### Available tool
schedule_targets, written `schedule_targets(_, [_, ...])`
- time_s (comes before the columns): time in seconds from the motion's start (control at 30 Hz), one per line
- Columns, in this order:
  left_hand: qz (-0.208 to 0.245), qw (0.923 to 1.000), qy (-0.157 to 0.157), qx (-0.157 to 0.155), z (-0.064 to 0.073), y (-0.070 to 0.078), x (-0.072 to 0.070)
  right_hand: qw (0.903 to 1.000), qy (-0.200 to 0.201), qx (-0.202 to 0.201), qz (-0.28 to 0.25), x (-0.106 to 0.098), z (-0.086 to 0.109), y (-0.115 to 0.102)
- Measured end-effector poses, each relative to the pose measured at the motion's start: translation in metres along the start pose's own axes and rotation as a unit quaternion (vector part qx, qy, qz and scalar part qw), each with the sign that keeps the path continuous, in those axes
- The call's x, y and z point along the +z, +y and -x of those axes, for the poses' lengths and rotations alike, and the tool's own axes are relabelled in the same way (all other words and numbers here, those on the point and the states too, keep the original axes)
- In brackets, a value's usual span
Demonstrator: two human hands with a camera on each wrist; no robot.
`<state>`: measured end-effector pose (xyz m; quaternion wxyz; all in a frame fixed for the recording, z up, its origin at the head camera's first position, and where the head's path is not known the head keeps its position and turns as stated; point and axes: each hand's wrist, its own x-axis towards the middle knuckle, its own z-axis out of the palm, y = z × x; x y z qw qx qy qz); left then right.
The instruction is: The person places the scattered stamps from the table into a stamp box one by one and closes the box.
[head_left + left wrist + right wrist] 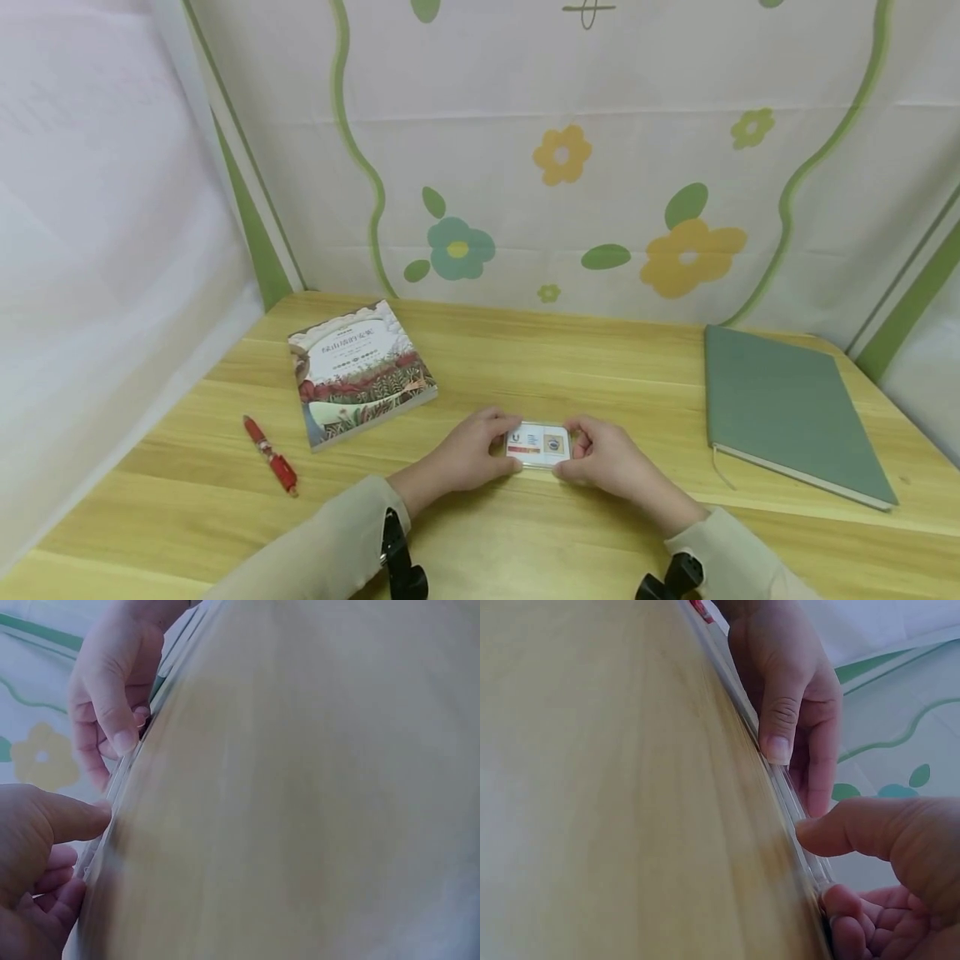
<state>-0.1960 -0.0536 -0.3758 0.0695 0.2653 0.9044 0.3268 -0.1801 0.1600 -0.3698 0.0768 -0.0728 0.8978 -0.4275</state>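
A small clear card case (534, 443) with a white printed card inside lies flat at the middle of the table. My left hand (471, 450) holds its left end between thumb and fingers. At the right end, my right hand (609, 458) grips it the same way, its lower fingers curled in. From the left wrist, my left hand (34, 862) and right hand (116, 694) show along the thin edge of the case. The right wrist view has the case's clear edge (786, 796) side-on between both thumbs.
An illustrated paperback book (363, 371) lies at the back left, with a red pen (270, 454) in front of it. On the right is a green hardcover notebook (795, 408) with a ribbon. A flower-printed curtain (487, 150) hangs behind the wooden table (570, 358).
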Motion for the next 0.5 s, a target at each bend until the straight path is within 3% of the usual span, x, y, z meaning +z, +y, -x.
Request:
schedule_targets(0.17, [0.061, 0.9980, 0.010, -0.014, 0.000, -0.004, 0.002, 1.0000, 0.000, 0.008, -0.002, 0.000, 0.000, 0.000])
schedule_targets(0.3, [0.099, 0.9942, 0.030, -0.026, 0.003, -0.006, 0.000, 0.9996, -0.023, 0.003, -0.018, -0.007, 0.006, -0.001])
schedule_targets(0.4, [0.123, 0.9903, 0.059, -0.026, 0.006, -0.003, -0.009, 0.9989, -0.041, -0.013, -0.019, -0.021, 0.013, -0.005])
schedule_targets(0.5, [0.101, 0.9906, 0.093, -0.003, 0.009, 0.001, -0.023, 0.9986, -0.029, -0.043, 0.011, -0.036, 0.016, -0.009])
